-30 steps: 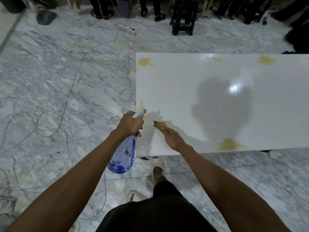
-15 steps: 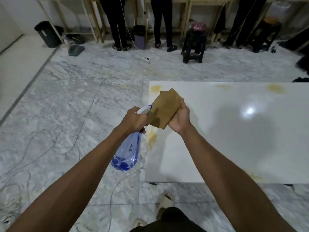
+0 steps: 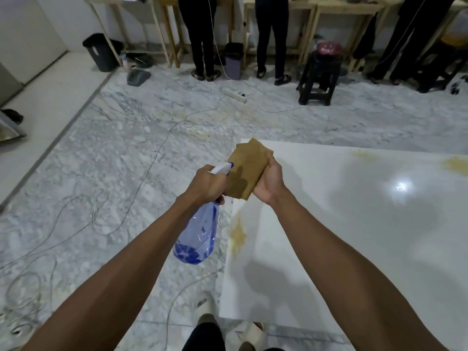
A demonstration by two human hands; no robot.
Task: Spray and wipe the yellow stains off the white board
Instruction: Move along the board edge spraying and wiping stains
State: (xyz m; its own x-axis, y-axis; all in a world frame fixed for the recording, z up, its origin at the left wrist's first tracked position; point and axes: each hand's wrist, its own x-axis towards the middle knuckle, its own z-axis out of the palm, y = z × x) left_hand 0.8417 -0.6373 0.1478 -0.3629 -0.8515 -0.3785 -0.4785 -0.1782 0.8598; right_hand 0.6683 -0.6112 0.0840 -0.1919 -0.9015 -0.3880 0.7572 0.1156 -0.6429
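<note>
Head view. The left hand (image 3: 206, 184) is curled around the neck of a blue spray bottle (image 3: 198, 235), whose white nozzle (image 3: 222, 169) points at a brown cloth (image 3: 247, 171). The right hand (image 3: 269, 182) grips that cloth from its right edge, holding it upright above the near-left part of the white board (image 3: 354, 236). Yellow stains lie on the board: one (image 3: 238, 235) at its left edge below the hands, two (image 3: 455, 165) near its far edge. The board lies over a marble floor (image 3: 114, 173) crossed by cables (image 3: 152, 158).
</note>
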